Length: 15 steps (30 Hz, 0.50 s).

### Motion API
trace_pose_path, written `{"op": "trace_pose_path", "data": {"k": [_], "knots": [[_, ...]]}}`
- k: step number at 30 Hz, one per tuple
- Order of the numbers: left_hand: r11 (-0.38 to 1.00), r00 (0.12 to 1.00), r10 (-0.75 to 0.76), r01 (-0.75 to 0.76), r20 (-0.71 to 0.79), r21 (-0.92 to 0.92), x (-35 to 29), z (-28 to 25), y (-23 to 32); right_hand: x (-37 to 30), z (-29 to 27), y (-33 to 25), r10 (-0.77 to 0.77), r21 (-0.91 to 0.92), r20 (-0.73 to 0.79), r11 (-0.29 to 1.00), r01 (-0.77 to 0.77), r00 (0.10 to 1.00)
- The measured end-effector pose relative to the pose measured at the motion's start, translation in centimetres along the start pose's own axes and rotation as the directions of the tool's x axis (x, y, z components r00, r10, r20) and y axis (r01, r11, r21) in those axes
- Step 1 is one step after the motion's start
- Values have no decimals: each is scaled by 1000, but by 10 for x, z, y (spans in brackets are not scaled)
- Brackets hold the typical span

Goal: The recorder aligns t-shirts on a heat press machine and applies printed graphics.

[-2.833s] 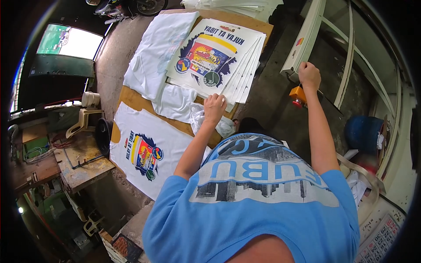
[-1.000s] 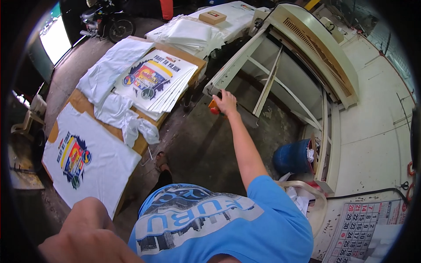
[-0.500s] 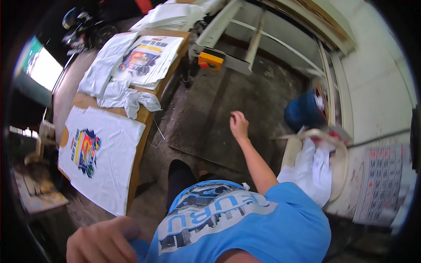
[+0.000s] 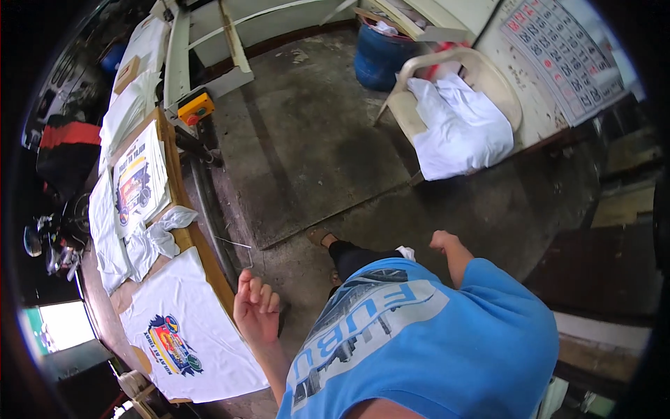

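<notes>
My left hand (image 4: 257, 307) is raised beside the table edge, its fingers loosely bent and apart with nothing in them. Closest to it lies a white T-shirt (image 4: 216, 335) with a colourful print, spread flat on the table. My right hand (image 4: 444, 241) hangs in front of my right side, fingers curled in, and I see nothing in it. Further along the table are a crumpled white cloth (image 4: 164, 234) and a stack of printed white shirts (image 4: 155, 167). Neither hand touches any of these.
A cream plastic chair (image 4: 401, 105) holds white fabric (image 4: 464, 133) at the far right, beside a blue drum (image 4: 380, 59). An orange control box with a red button (image 4: 195, 108) sits on a metal frame. A calendar (image 4: 562, 56) hangs on the wall. A motorcycle (image 4: 52, 244) stands at left.
My view has turned right, so table and chair appear further left. My left hand has come up from the lower edge; my right hand has drawn back nearer my body.
</notes>
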State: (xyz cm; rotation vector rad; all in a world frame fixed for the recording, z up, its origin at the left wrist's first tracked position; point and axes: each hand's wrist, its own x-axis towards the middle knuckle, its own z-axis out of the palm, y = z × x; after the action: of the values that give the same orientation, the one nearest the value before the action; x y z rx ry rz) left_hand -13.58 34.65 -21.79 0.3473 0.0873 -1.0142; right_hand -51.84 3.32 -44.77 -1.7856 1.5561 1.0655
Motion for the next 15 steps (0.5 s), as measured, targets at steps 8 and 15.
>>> {"op": "trace_pose_path", "data": {"k": [8, 15], "knots": [[986, 996, -64, 53, 66, 158, -5, 7, -3, -14, 13, -51, -467, 66, -308, 859, 508, 829], [991, 999, -40, 36, 27, 127, -10, 13, -45, -8, -21, -39, -440, 123, -568, 790, 600, 696]]}}
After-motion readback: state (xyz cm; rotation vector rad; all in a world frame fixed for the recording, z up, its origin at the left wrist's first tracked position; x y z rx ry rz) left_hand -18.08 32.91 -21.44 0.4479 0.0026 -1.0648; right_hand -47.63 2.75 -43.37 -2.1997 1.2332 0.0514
